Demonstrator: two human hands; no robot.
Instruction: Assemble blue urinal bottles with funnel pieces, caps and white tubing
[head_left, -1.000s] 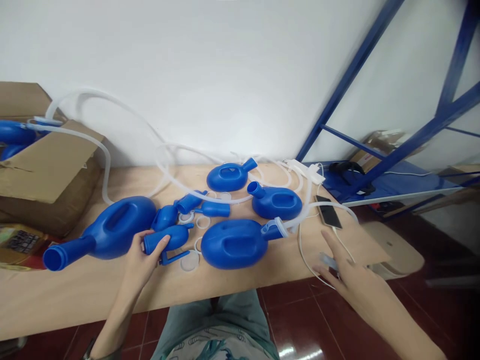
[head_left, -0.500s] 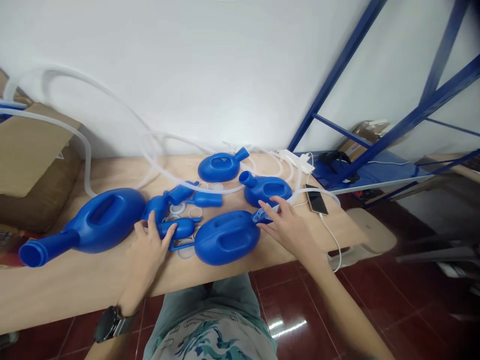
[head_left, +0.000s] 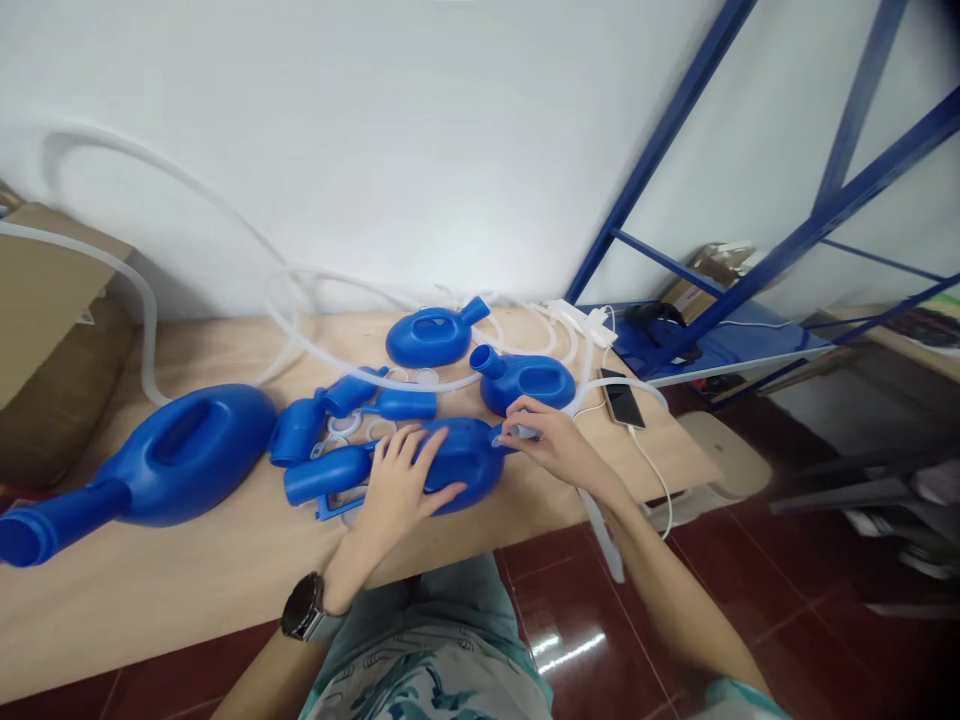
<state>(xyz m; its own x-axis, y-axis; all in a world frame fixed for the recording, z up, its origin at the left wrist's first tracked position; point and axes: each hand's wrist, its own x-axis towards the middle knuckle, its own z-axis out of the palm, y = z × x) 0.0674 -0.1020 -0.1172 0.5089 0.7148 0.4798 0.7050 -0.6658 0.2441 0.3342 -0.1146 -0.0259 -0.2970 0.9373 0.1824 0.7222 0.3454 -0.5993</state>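
Note:
A blue plastic urinal bottle lies on its side at the front of the table, its handle end partly hidden. My left hand rests across that bottle's left part, fingers spread and thumb apart. At the bottle's right end, my right hand pinches a small translucent plastic piece against the neck; the fingers hide the exact contact. Left of my left hand lie a blue cylindrical part and an elbow-shaped blue part. More blue parts and pale rings sit behind.
Two blue bottles stand behind, one at the back and one nearer; a larger bottle lies left. Pale tubing loops across the table. A phone with cable, a power strip, and a cardboard box flank the work.
My left hand has moved right, from the blue cylindrical part onto the front bottle. My right hand has closed more tightly at the neck. A pale strip now hangs below my right forearm.

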